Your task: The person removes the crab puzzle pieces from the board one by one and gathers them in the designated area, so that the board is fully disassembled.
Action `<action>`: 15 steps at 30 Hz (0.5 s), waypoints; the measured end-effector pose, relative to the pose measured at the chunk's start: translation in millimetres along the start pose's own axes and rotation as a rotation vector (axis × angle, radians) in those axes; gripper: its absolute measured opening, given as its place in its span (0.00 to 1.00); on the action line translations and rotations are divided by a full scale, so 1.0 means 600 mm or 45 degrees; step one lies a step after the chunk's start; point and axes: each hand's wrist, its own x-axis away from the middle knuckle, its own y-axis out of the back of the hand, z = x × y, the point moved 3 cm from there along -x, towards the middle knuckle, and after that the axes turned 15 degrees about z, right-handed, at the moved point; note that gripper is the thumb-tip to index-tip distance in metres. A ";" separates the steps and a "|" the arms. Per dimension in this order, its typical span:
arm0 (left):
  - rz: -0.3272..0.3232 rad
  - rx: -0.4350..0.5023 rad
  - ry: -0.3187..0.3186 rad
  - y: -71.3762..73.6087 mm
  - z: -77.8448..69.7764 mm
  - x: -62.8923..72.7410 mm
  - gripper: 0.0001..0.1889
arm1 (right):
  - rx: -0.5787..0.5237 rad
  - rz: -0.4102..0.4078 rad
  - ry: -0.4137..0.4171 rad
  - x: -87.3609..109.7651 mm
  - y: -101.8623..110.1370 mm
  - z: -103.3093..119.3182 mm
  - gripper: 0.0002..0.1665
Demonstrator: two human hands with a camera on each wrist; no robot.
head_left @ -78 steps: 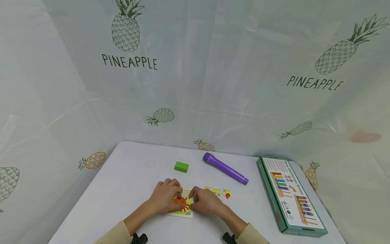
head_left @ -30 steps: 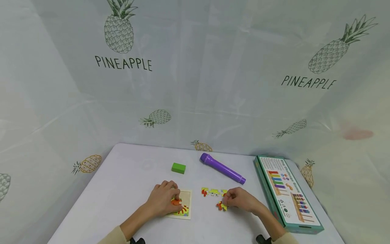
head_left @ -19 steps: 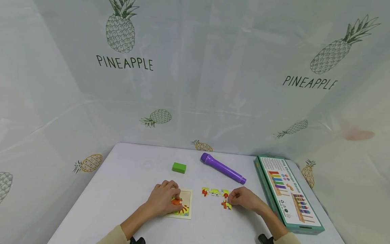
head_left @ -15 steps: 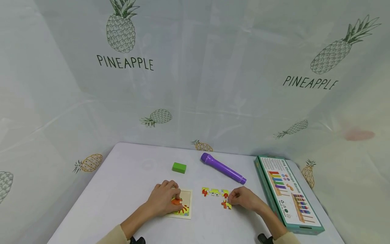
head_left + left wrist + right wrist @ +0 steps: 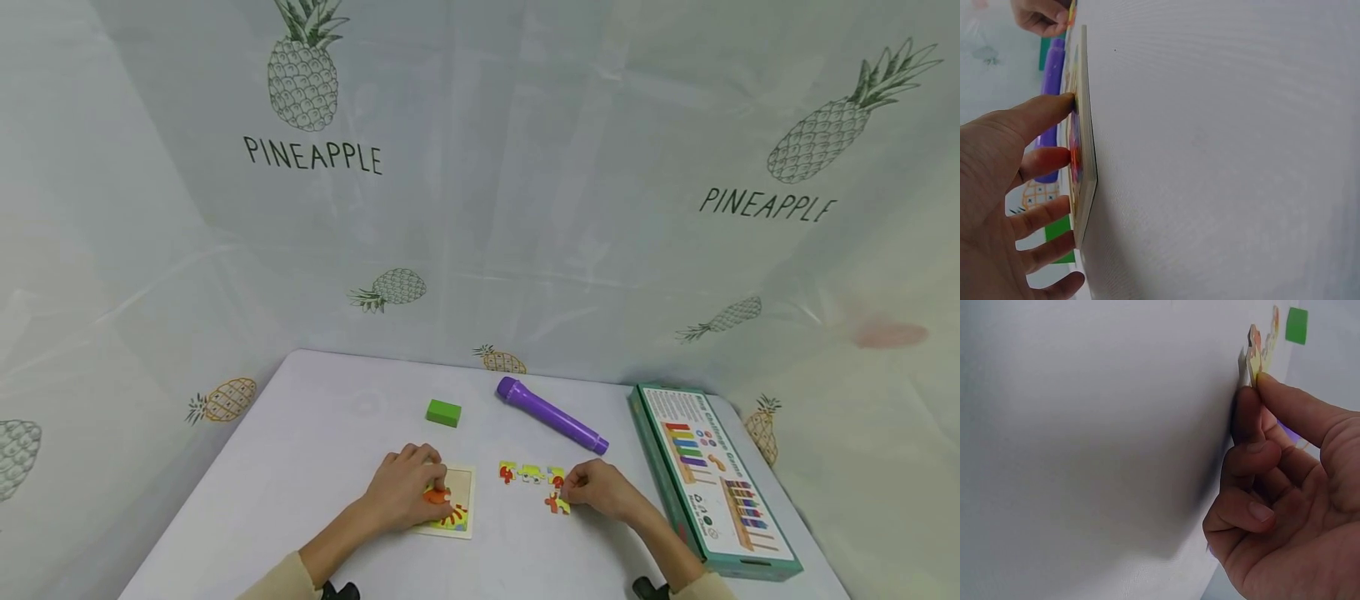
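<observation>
My left hand [image 5: 405, 487] rests on a square wooden puzzle board [image 5: 462, 482], thumb and fingertips touching its face. Part of the picture, an orange and red figure on yellow, shows beside the thumb; the upper right of the board is bare wood, and the hand hides the left side. In the left wrist view the fingers [image 5: 1044, 161] are spread along the board. Right of it, my right hand [image 5: 602, 488] pinches a red and yellow puzzle piece [image 5: 553, 503] by its right edge between thumb and forefinger, low over the table, just below a row of loose puzzle pieces [image 5: 532, 473].
A green block [image 5: 444, 412] lies behind the board. Beyond the row of pieces, a purple microphone-shaped tube [image 5: 553, 415] lies slantwise. A green-edged game box [image 5: 716, 483] stands along the right side of the white table [image 5: 337, 408], with a pineapple-print sheet [image 5: 525, 208] behind.
My right hand has lifted a puzzle piece out of the board and carried it right, below the row. The left hand stays on the board. Over the last half second both hands hold nearly still.
</observation>
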 end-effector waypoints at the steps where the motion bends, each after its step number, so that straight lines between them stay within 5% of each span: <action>1: 0.000 0.002 -0.001 0.001 -0.001 0.000 0.16 | 0.001 -0.004 -0.001 0.000 0.000 0.000 0.04; 15: -0.018 -0.018 -0.007 0.003 -0.004 0.004 0.17 | 0.066 -0.036 -0.030 -0.001 -0.004 0.000 0.06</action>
